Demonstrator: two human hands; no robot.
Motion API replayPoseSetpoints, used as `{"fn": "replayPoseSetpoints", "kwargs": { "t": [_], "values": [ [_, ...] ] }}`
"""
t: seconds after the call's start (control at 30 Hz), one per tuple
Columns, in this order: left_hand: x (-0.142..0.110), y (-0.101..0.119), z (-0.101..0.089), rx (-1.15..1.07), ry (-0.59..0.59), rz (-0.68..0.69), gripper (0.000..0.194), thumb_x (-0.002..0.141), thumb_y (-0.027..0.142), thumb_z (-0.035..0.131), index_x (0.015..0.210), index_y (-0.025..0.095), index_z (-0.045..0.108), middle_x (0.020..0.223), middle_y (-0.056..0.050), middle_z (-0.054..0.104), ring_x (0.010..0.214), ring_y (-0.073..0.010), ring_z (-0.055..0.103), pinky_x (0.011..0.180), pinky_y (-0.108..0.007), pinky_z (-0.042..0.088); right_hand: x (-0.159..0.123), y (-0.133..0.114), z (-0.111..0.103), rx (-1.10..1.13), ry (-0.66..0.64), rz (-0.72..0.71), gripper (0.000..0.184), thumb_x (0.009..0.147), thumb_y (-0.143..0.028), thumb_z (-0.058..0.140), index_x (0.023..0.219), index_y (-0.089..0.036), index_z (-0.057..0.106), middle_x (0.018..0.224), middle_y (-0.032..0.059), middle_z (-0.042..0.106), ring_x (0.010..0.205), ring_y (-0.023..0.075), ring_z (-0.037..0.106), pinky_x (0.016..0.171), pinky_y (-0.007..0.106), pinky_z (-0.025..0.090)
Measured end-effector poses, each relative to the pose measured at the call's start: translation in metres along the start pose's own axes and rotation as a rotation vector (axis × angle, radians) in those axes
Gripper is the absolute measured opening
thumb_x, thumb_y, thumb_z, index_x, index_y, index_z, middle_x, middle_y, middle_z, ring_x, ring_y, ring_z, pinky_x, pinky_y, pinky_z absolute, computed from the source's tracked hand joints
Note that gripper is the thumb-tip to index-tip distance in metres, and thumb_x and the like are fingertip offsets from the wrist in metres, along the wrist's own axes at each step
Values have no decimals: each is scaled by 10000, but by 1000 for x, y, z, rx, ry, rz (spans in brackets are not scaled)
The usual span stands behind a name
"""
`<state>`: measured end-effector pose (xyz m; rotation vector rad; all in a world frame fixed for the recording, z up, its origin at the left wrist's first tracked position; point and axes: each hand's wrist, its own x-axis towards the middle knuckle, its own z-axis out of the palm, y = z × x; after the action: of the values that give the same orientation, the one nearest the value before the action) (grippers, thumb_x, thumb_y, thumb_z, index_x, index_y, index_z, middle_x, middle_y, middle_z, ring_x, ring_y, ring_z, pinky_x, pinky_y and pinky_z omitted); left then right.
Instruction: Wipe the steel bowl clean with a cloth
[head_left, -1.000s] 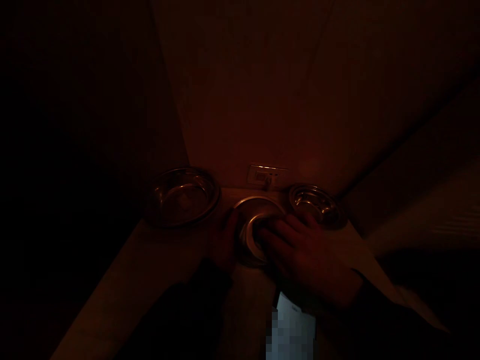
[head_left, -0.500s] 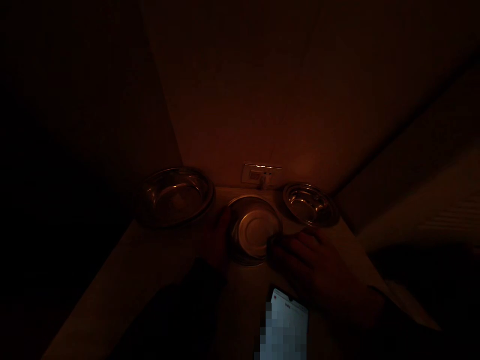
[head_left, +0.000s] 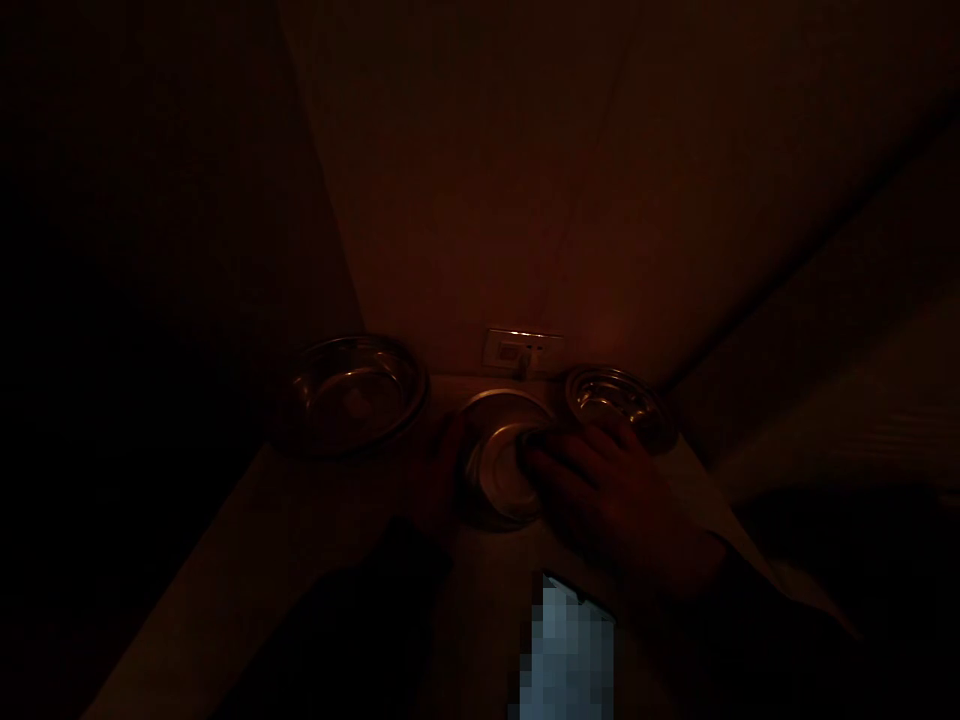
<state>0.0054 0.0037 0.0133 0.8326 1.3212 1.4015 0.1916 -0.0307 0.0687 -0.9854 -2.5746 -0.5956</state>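
The scene is very dark. A round metal bowl (head_left: 495,478) sits at the middle of the table, seemingly upside down, its ringed flat base facing up. My left hand (head_left: 439,480) curls against the bowl's left side, mostly lost in shadow. Over the right part of the base lies my right hand (head_left: 600,490), fingers bent and close together. Something dark shows at its fingertips, too dim to name. Just below the right hand a lit phone (head_left: 574,650) lies on the table, its screen blurred out.
A large shiny metal bowl (head_left: 360,395) stands at the table's back left. A smaller metal bowl (head_left: 611,395) is at the back right. On the wall behind is a socket plate (head_left: 523,348) with something plugged in. The table (head_left: 187,590) has a left edge dropping into darkness.
My right hand has moved left and slightly up, farther over the bowl's base. My left hand keeps its place. The picture is a little darker, the phone screen dimmer.
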Motion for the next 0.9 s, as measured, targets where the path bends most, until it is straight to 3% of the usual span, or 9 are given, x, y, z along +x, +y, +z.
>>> {"fn": "replayPoseSetpoints", "kwargs": {
  "t": [0.1, 0.23, 0.4, 0.57, 0.67, 0.8, 0.9],
  "values": [
    [-1, 0, 1, 11, 33, -30, 323, 787, 396, 589, 968, 156, 704, 1095, -96, 713, 1062, -246, 627, 932, -354, 468, 0, -11, 2, 100, -1, -55, 252, 893, -130, 528, 1125, -141, 623, 959, 80, 677, 857, 219, 553, 790, 401, 386],
    [0, -3, 1, -16, -44, 1, 380, 799, 454, 567, 998, 158, 700, 1068, -79, 723, 1026, -229, 641, 904, -334, 476, -6, -19, 4, 130, -2, -95, 248, 893, -124, 532, 1122, -152, 624, 990, 78, 676, 874, 212, 551, 792, 395, 378],
    [1, -5, 0, 13, -25, 11, 333, 793, 421, 591, 963, 161, 711, 1058, -88, 727, 1027, -245, 645, 933, -359, 466, 4, -24, 7, 144, -7, -165, 345, 900, -122, 511, 1235, -176, 578, 1051, 71, 664, 908, 221, 534, 835, 412, 373],
    [-5, 8, 1, -26, -66, -9, 225, 812, 299, 555, 899, 171, 719, 1009, -86, 740, 950, -224, 675, 828, -329, 525, 25, -13, 6, 19, -4, -18, 325, 915, -151, 528, 1234, -173, 582, 1050, 96, 662, 876, 239, 526, 775, 420, 380],
    [-6, 13, 1, -2, -22, 1, 175, 781, 246, 588, 862, 174, 725, 1000, -84, 743, 961, -222, 671, 844, -324, 521, 24, -14, 6, 51, -12, -28, 327, 908, -152, 546, 1233, -159, 582, 1035, 92, 665, 876, 239, 527, 784, 421, 381],
    [-4, 7, 2, -13, -28, -28, 220, 779, 295, 605, 918, 168, 718, 1056, -92, 729, 1000, -229, 662, 868, -330, 513, 18, -18, 6, 134, -12, -128, 313, 922, -143, 519, 1227, -174, 585, 1011, 65, 670, 910, 228, 530, 849, 423, 365],
    [-1, -2, 2, -46, -62, -18, 327, 818, 377, 563, 1026, 163, 697, 1091, -96, 717, 1017, -228, 655, 894, -343, 499, 19, -14, 4, 64, -34, -47, 309, 920, -152, 533, 1222, -190, 588, 1027, 72, 667, 902, 235, 532, 806, 412, 365]
  ]
}}
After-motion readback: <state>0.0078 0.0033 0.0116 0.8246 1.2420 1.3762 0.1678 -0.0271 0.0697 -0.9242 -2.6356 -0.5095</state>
